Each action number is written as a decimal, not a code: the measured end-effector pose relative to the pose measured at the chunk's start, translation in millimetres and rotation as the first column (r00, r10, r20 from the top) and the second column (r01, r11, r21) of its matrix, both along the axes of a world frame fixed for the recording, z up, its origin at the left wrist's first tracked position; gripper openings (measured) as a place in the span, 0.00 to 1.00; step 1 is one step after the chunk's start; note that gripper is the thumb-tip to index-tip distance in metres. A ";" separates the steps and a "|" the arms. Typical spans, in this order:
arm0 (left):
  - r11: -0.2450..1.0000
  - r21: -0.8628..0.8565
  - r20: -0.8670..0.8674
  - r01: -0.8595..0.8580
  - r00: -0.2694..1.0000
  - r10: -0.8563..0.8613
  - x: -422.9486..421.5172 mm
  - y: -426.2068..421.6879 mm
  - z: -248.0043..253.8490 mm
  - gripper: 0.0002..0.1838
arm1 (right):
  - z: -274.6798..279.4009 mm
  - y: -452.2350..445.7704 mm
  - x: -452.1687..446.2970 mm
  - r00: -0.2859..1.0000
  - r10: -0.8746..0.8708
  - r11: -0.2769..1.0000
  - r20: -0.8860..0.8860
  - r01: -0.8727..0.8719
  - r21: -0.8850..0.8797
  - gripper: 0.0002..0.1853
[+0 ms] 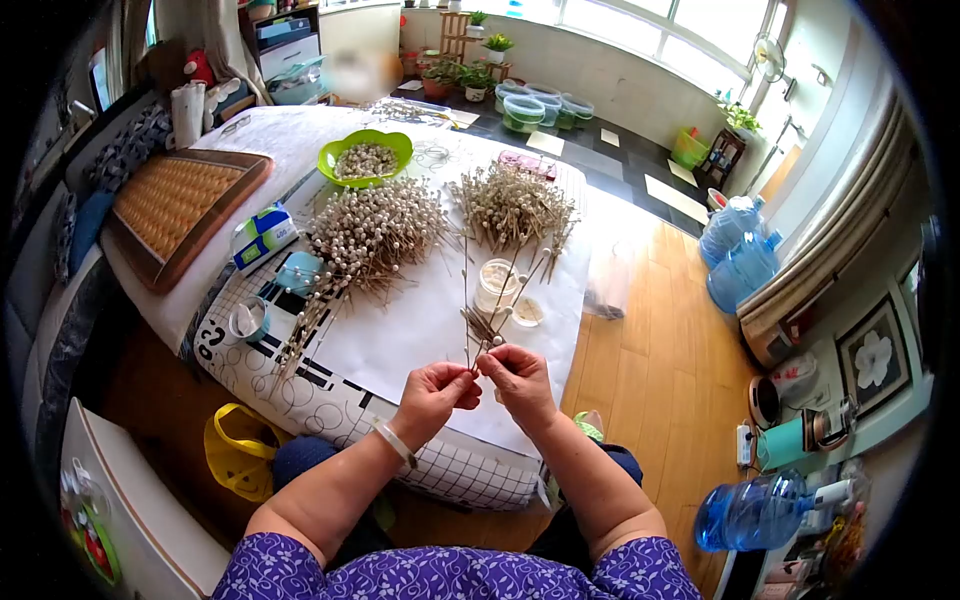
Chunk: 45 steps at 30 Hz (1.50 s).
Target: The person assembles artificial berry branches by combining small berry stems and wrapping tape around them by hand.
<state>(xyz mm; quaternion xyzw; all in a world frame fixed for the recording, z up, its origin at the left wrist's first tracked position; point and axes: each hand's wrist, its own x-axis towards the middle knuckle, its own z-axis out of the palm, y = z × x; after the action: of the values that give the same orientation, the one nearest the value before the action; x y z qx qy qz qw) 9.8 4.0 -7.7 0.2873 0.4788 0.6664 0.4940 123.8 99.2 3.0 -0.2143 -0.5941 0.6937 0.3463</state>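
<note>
My left hand (438, 397) pinches thin dried stems (466, 310) that rise upright above my fingers. Close against it, my right hand (518, 380) is also closed in a pinch at the same stems; its fingertips hide the exact grip. Just beyond my fingers lie a small bundle of brown twigs (481, 327) and an open white tub (496, 285) with pale contents. A round lid (527, 312) with pale material sits beside the tub. Farther off are a large heap of stems with whitish round heads (375, 235) and a second, browner heap (512, 208).
A green bowl (398, 147) holds loose round heads. On the left are a tissue pack (264, 238), a light-blue box (299, 273), a small round container (249, 318) and a woven mat (185, 205). Large water bottles (742, 270) stand on the floor at right.
</note>
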 end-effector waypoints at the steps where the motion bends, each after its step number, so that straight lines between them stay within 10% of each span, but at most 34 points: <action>1: 1.000 -0.005 0.001 -0.001 1.000 0.001 0.2 0.1 0.2 0.07 | -1.9 1.2 -0.4 1.000 -0.003 1.000 -0.012 0.003 0.024 0.04; 25: 0.987 0.016 -0.171 0.159 0.973 -0.154 -2.2 -4.7 -0.8 0.08 | 3.6 13.1 7.8 0.960 0.279 0.960 0.028 -0.279 0.018 0.06; 33: 0.986 -0.012 -0.159 0.167 0.973 -0.166 -5.2 -3.4 0.5 0.07 | -1.4 8.0 2.6 0.991 0.113 0.982 0.078 -0.123 0.146 0.08; 45: 0.997 0.013 -0.213 0.072 0.975 -0.068 -7.5 -2.9 -1.8 0.07 | 4.1 6.7 -6.6 0.983 0.183 0.980 -0.030 -0.185 -0.075 0.06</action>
<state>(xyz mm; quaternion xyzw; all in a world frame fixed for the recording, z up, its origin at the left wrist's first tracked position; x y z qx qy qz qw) 2.2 1.0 -9.5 0.3785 0.5117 0.6189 0.4602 117.2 105.9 7.1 -0.1639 -0.5802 0.7475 0.2789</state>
